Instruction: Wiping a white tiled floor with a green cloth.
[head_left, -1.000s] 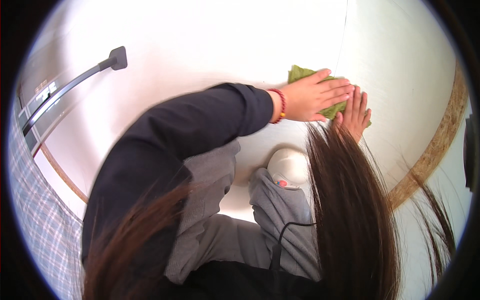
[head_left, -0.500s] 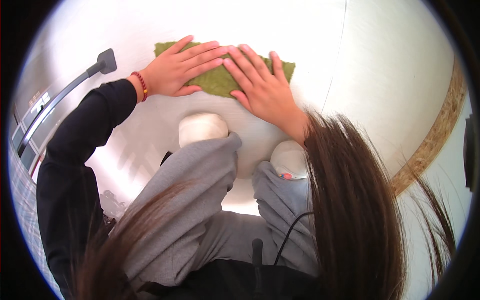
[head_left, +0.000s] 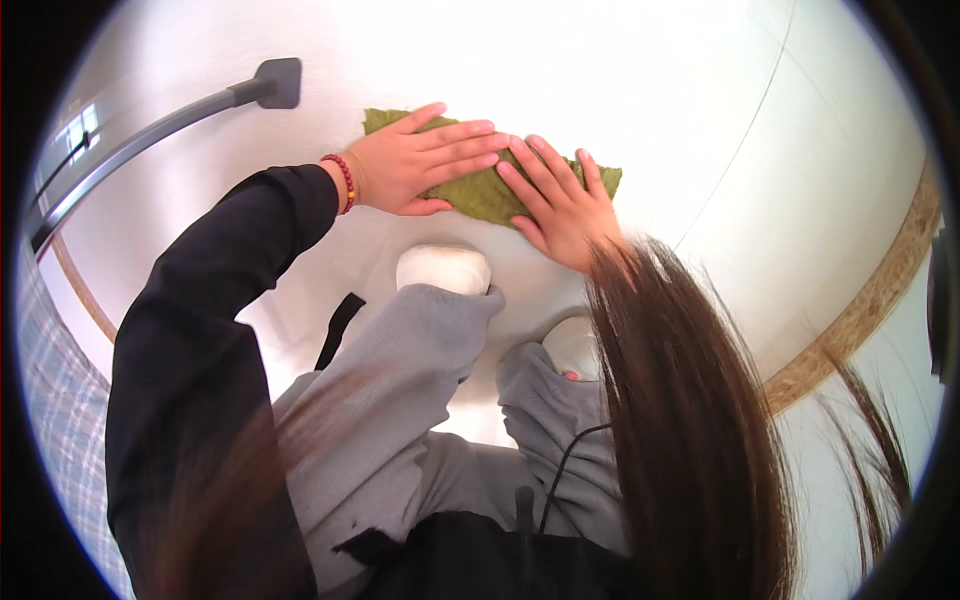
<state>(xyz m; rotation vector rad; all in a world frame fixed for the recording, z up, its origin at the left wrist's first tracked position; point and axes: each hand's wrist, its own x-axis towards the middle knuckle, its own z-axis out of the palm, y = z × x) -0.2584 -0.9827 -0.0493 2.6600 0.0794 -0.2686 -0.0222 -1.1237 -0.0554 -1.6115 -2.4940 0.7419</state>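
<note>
A green fuzzy cloth (head_left: 485, 200) lies spread on a pale, shiny floor in front of my feet. My left hand (head_left: 425, 160) rests flat on its left part, fingers stretched to the right; a red bead bracelet (head_left: 347, 184) circles that wrist. On the cloth's right part lies my right hand (head_left: 563, 210), palm down with its fingers spread. The fingertips of both hands meet or nearly meet at the middle. Dark hair (head_left: 690, 420) hangs over my right forearm and hides it.
A curved metal leg with a square dark foot (head_left: 278, 83) stands at the left. My white shoes (head_left: 443, 268) are close behind the cloth. A brown stone border (head_left: 860, 315) curves along the right. Checked fabric (head_left: 60, 370) hangs at the far left.
My view has turned a little. The cloth and both hands appear farther right and lower, and below the metal leg's foot. Both hands stay flat on the cloth.
</note>
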